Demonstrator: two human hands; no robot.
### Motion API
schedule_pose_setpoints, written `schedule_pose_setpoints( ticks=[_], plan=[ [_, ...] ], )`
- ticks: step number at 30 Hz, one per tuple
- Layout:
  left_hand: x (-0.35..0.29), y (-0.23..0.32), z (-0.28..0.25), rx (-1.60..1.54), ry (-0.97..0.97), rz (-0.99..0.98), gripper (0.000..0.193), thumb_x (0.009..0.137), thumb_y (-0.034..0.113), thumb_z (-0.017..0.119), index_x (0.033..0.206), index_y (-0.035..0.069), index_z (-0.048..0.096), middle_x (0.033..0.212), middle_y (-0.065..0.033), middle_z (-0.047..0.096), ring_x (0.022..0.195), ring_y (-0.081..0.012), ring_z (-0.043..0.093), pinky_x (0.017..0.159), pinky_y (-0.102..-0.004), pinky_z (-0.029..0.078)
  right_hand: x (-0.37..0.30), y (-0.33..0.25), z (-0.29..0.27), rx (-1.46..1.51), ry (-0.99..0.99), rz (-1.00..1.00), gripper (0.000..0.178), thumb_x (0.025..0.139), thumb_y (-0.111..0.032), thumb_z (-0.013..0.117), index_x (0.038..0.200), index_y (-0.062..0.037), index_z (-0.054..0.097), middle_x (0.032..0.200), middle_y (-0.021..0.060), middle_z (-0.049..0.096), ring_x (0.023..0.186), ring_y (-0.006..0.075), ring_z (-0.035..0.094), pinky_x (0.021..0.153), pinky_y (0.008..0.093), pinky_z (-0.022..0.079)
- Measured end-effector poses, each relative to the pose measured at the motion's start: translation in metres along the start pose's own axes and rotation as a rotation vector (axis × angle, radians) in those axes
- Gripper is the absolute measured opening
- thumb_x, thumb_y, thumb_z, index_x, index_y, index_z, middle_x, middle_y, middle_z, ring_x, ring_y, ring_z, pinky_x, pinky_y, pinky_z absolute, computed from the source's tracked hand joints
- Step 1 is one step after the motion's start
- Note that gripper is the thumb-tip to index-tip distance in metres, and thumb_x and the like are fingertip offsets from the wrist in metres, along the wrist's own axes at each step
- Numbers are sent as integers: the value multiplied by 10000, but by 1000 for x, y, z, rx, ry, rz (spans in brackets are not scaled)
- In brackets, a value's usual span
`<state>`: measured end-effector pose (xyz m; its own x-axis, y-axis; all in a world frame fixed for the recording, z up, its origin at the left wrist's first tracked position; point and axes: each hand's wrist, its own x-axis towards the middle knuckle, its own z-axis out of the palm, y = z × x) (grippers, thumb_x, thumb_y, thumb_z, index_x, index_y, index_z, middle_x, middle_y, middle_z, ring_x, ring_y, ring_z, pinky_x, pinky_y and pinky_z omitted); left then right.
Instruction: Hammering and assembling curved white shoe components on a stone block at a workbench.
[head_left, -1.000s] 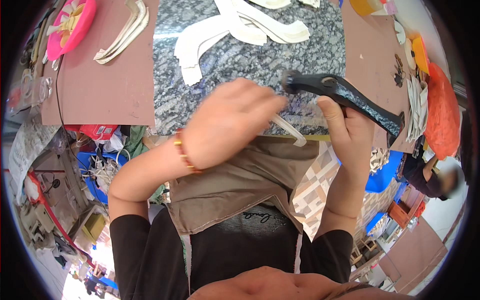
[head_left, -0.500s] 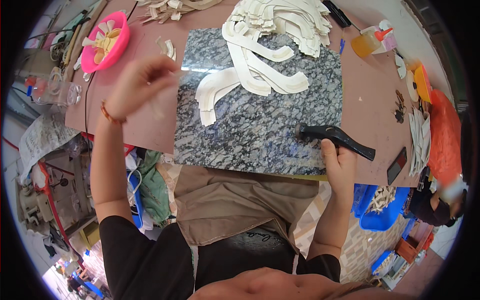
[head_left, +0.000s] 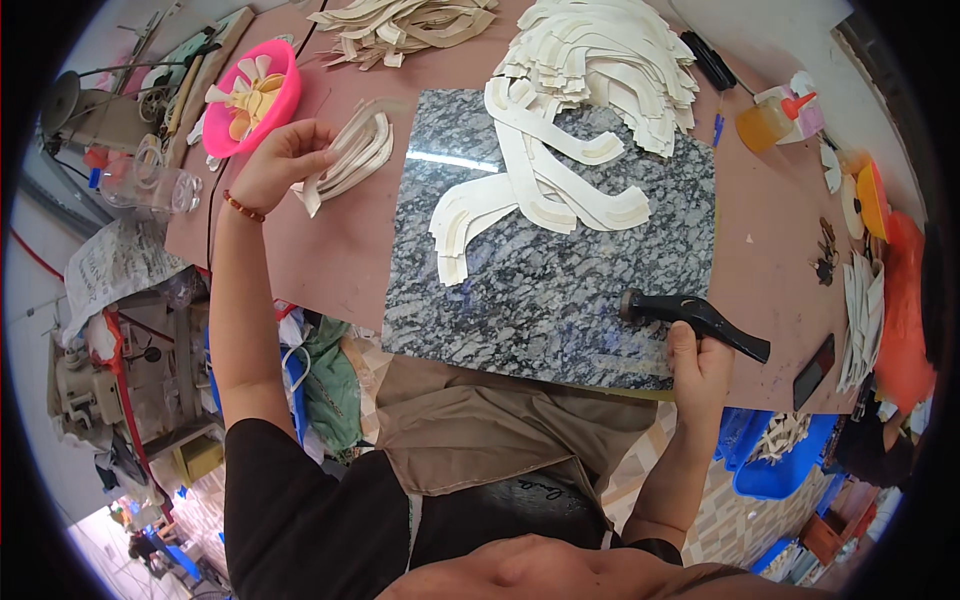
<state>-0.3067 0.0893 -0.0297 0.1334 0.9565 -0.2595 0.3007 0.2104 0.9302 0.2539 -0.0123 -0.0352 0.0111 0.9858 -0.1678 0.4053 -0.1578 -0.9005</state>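
Observation:
My left hand (head_left: 288, 165), a beaded bracelet at its wrist, is left of the stone slab with thumb and fingers closed at the edge of a small bundle of curved cream strips (head_left: 352, 158). How many strips it pinches is hidden. In my right hand (head_left: 700, 362) is a black-headed hammer (head_left: 690, 315), held low over the right front of the speckled grey stone slab (head_left: 540, 300). Curved white pieces (head_left: 530, 165) lie overlapping across the slab's upper part, joining a large pile of similar pieces (head_left: 610, 55) behind.
A pink bowl (head_left: 288, 108) of small cream pieces stands back left, near a heap of beige strips (head_left: 400, 28). Toward the right are a bottle of yellow liquid (head_left: 757, 127), keys (head_left: 826, 250), a phone (head_left: 814, 372) and stacked white strips (head_left: 862, 310). A blue bin (head_left: 790, 465) sits below the table.
My left hand has come down onto the curved strips and closed at their edge. The hammer stays in my right hand over the slab. The whole view has shifted slightly.

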Motion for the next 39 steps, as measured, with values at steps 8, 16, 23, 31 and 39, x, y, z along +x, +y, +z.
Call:
schedule_pose_setpoints(
  ticks=[8,16,23,31,39],
  plan=[
    [-49,-11,9,427,108,-108,282,936,119,821,1178,20,718,972,-1,701,846,-90,658,729,-272,535,1,6,5,-29,76,-86,283,1094,-259,660,901,-61,597,741,-34,536,619,48,453,536,233,338],
    [18,-4,42,803,315,141,438,833,231,875,1188,21,727,1054,-136,758,974,-239,737,856,-360,589,-1,9,5,10,84,-60,306,1103,-263,651,883,-57,597,755,-27,543,626,54,456,555,239,347],
    [35,6,36,867,27,-161,396,801,211,873,1106,-1,736,963,-149,763,890,-266,740,830,-367,590,-4,17,6,-78,125,-110,308,1106,-263,647,886,-53,598,747,-28,534,629,55,455,551,241,349],
    [34,-13,42,787,69,-11,373,812,230,870,1058,-15,734,952,-172,775,874,-287,737,802,-395,578,-2,14,10,-56,141,-134,308,1101,-271,655,891,-54,598,732,-33,523,630,53,460,551,240,353],
    [39,13,10,890,6,-20,288,856,158,823,1038,-30,703,879,-95,700,798,-181,640,746,-367,517,-3,6,7,-103,78,-21,267,1046,-246,731,1076,19,718,792,-11,540,743,109,488,669,308,419]
  ],
)
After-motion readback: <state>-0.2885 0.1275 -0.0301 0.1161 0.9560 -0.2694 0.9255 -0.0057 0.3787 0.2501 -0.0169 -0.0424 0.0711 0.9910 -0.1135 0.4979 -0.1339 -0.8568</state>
